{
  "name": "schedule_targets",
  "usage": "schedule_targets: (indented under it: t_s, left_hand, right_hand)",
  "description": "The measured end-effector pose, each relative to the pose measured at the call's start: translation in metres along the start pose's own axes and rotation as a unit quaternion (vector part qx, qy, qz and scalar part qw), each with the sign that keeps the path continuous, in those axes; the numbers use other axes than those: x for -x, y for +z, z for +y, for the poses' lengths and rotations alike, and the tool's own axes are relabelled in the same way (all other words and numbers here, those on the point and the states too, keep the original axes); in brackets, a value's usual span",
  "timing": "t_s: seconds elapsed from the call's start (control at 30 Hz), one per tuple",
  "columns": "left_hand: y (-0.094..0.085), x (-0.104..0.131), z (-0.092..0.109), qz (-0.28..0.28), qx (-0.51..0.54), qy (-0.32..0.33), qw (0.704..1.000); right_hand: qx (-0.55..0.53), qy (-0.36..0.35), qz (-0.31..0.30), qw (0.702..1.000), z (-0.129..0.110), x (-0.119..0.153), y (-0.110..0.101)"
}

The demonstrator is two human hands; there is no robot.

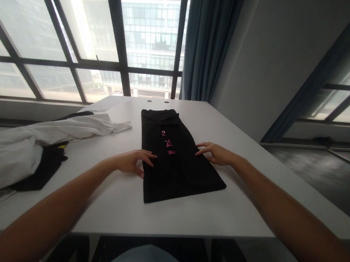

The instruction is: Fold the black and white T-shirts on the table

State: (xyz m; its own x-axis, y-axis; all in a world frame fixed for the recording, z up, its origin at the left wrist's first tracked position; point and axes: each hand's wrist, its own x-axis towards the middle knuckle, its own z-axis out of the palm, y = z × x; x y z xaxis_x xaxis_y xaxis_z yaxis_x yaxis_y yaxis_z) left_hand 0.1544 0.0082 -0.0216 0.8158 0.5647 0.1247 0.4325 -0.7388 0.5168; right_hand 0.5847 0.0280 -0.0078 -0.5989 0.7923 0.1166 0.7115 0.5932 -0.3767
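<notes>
Presently, findings as observed:

Garment: black folded garment point(178, 160), a long narrow rectangle lying flat on the white counter point(178, 218), short ends toward the person and toward the window.
Marking: pink lettering runs down the middle of the top face; too small to read.
Condition: side edges straight, near edge square; far end shows a slightly bunched fold.
Position: centre of the counter, directly ahead of the person, clear of the other cloth.
Left hand point(132, 160): fingers spread and flat, fingertips resting on the garment's left edge, palm on the counter beside it.
Right hand point(216, 153): fingers spread and flat, fingertips touching the garment's right edge, opposite the left hand.
Grip: neither hand pinches or lifts the cloth.
Adjacent cloth: white crumpled fabric point(23, 147) at the counter's left side, lying partly over a dark garment point(41, 170), well apart from the folded piece.
Surroundings: large framed window point(91, 52) behind the counter; blue curtain point(211, 35) at its right.
</notes>
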Motion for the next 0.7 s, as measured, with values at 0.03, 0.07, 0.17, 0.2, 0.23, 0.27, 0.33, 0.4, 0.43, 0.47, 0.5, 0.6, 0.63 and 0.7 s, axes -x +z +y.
schedule_targets:
  t_s: [0.03,0.07,0.17,0.2,0.23,0.27,0.33,0.4,0.43,0.47,0.5,0.6,0.63,0.7]
  left_hand:
    - [0.002,-0.001,0.002,-0.003,0.011,0.014,1.0]
    - [0.004,-0.003,0.004,0.0,0.019,0.023,1.0]
    - [0.005,-0.006,0.01,0.023,0.032,0.033,0.999]
    - [0.003,-0.006,0.012,0.029,0.036,0.032,0.998]
    - [0.001,-0.006,0.014,0.032,0.04,0.032,0.998]
    - [-0.001,-0.006,0.016,0.031,0.045,0.031,0.998]
    - [-0.008,-0.005,0.022,0.021,0.057,0.026,0.998]
    - [-0.015,-0.003,0.028,-0.001,0.073,0.015,0.997]
    - [-0.018,-0.002,0.032,-0.014,0.084,0.008,0.996]
    - [-0.021,-0.001,0.035,-0.027,0.096,0.0,0.995]
    - [-0.024,0.001,0.039,-0.038,0.11,-0.008,0.993]
    - [-0.035,0.007,0.05,-0.068,0.155,-0.04,0.985]
    - [-0.038,0.009,0.054,-0.084,0.169,-0.055,0.981]
    - [-0.044,0.014,0.058,-0.128,0.204,-0.088,0.967]
  right_hand:
    - [0.005,-0.004,-0.019,1.0,-0.003,0.001,-0.002]
    - [0.008,-0.006,-0.035,0.999,-0.006,0.003,-0.004]
    - [0.007,-0.008,-0.055,0.998,-0.014,0.008,-0.009]
    - [0.002,-0.01,-0.056,0.998,-0.017,0.009,-0.01]
    - [-0.006,-0.013,-0.057,0.998,-0.019,0.009,-0.011]
    - [-0.019,-0.017,-0.06,0.998,-0.021,0.009,-0.011]
    - [-0.05,-0.019,-0.072,0.996,-0.026,0.009,-0.013]
    - [-0.08,-0.012,-0.084,0.993,-0.032,0.009,-0.015]
    - [-0.094,-0.008,-0.091,0.991,-0.036,0.009,-0.016]
    - [-0.11,-0.003,-0.098,0.989,-0.04,0.01,-0.018]
    - [-0.127,-0.001,-0.106,0.986,-0.045,0.011,-0.02]
    - [-0.18,-0.008,-0.142,0.973,-0.065,0.016,-0.026]
    - [-0.194,-0.017,-0.16,0.968,-0.071,0.018,-0.028]
    - [-0.226,-0.034,-0.21,0.951,-0.082,0.02,-0.03]
